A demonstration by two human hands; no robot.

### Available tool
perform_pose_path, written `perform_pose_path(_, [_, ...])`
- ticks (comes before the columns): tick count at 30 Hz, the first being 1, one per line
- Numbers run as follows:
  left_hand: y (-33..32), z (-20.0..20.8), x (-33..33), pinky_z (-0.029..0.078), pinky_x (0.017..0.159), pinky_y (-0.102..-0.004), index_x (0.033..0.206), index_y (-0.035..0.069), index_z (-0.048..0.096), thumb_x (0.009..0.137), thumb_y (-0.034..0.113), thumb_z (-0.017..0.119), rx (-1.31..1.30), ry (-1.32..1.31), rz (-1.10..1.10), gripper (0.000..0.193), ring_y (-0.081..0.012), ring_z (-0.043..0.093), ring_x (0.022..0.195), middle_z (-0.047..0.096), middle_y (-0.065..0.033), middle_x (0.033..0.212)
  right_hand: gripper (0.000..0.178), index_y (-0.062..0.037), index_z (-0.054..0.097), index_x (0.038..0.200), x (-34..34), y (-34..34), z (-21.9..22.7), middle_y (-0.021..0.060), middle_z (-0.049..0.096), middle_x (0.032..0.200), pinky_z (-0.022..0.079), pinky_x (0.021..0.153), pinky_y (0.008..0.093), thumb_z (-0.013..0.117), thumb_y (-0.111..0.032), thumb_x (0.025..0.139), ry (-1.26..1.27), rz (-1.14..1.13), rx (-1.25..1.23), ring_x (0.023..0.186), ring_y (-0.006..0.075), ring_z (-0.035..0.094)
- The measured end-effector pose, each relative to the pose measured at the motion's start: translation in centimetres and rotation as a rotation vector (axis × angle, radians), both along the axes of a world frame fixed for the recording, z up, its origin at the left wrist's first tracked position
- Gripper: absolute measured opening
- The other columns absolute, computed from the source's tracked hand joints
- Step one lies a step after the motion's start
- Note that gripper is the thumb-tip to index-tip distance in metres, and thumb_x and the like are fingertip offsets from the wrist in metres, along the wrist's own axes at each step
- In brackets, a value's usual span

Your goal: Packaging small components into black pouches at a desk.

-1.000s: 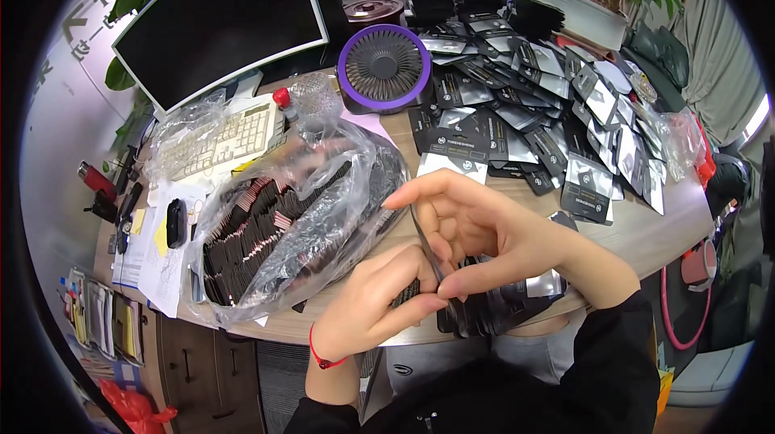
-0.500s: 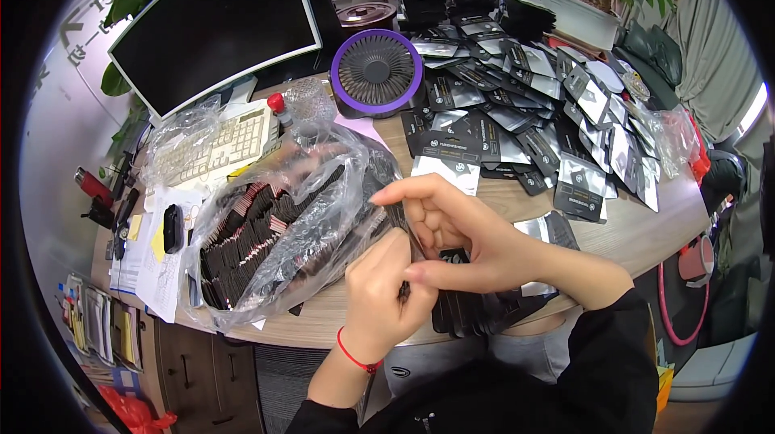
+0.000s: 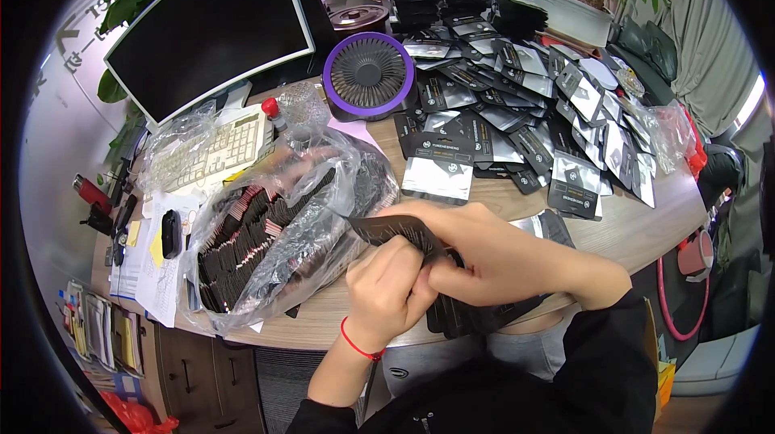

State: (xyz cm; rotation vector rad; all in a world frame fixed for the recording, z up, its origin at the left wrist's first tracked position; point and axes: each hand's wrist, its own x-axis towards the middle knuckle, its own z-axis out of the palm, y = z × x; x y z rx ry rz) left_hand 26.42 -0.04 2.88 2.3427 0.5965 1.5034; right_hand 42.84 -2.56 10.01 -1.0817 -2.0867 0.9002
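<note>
Between my two hands, near the front of the desk, is a black pouch (image 3: 397,230) with fine pale print, its far end bent upward. My left hand (image 3: 383,285), a red cord around its wrist, pinches the pouch's near side. My right hand (image 3: 492,260) closes on the other side, thumb close to the left fingers. Most of the pouch's lower part is hidden by the fingers. More black pouches (image 3: 460,321) lie beneath the hands at the desk edge. To the left sits a clear plastic bag (image 3: 307,248) packed with rows of thin black pieces with pinkish edges.
A heap of black and silver pouches (image 3: 517,111) covers the right half of the desk (image 3: 630,244). A purple-rimmed fan (image 3: 369,75) stands at the middle back, beside a monitor (image 3: 210,30). A keyboard (image 3: 218,147) and a black case (image 3: 170,234) are at the left.
My right hand, previously spread with fingers raised, has closed beside the left. A black pouch now shows between the hands. The view has shifted slightly.
</note>
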Motion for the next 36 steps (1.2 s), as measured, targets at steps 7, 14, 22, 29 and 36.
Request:
perform_pose_path(7, [-0.4, 0.7, -0.5, 0.035, 0.051, -0.0317, 0.074, -0.005, 0.047, 0.082, 0.011, 0.048, -0.201, -0.320, 0.091, 0.018, -0.0211, 0.041, 0.053, 0.041, -0.0112, 0.062, 0.051, -0.0035, 0.056, 0.119, -0.2, 1.1, -2.8, 0.0124, 0.065, 0.103, 0.051, 0.075, 0.0312, 0.061, 0.004, 0.068, 0.238, -0.045, 0.305, 0.085, 0.0231, 0.064])
perform_pose_path(14, [0.1, 0.7, -1.8, 0.030, 0.054, -0.0278, 0.089, -0.006, 0.053, 0.090, 0.011, 0.044, -0.423, -0.233, 0.060, 0.019, -0.0125, 0.038, 0.059, 0.045, -0.0042, 0.067, 0.019, -0.0075, 0.059, 0.079, -0.3, 1.6, -1.9, 0.0189, 0.051, 0.129, 0.044, 0.093, 0.0465, 0.073, -0.018, 0.072, -0.380, -0.085, 0.949, 0.114, 0.0361, 0.053])
perform_pose_path(22, [-0.1, 1.8, -2.5, 0.034, 0.054, -0.0341, 0.075, -0.001, 0.045, 0.086, 0.007, 0.048, -0.223, -0.108, 0.258, 0.014, -0.0239, 0.043, 0.058, 0.044, -0.0106, 0.067, 0.042, -0.0065, 0.049, 0.063, -0.3, 1.6, -1.3, 0.0212, 0.047, 0.135, 0.034, 0.102, 0.0562, 0.075, -0.038, 0.071, -0.271, -0.048, 0.951, 0.128, 0.0407, 0.043])
perform_pose_path(29, [-0.1, 2.0, -2.2, 0.038, 0.059, -0.0302, 0.095, 0.002, 0.037, 0.080, -0.004, 0.055, -0.229, -0.273, 0.106, 0.024, -0.0167, 0.044, 0.067, 0.045, -0.0105, 0.082, 0.044, -0.0058, 0.050, 0.071, 0.2, 2.0, -1.9, 0.0286, 0.048, 0.130, 0.037, 0.099, 0.0531, 0.075, -0.042, 0.071, -0.182, -0.012, 0.958, 0.122, 0.0433, 0.047])
perform_pose_path(36, [-0.9, 1.7, -3.1, 0.043, 0.066, -0.0274, 0.102, 0.006, 0.025, 0.079, -0.005, 0.054, -0.516, -0.370, -0.269, 0.039, -0.0136, 0.043, 0.072, 0.043, -0.0130, 0.086, 0.051, -0.0063, 0.054, 0.096, 0.0, 1.4, -1.4, 0.0286, 0.050, 0.128, 0.043, 0.086, 0.0438, 0.072, -0.048, 0.072, -0.249, -0.086, 1.018, 0.113, 0.0412, 0.054])
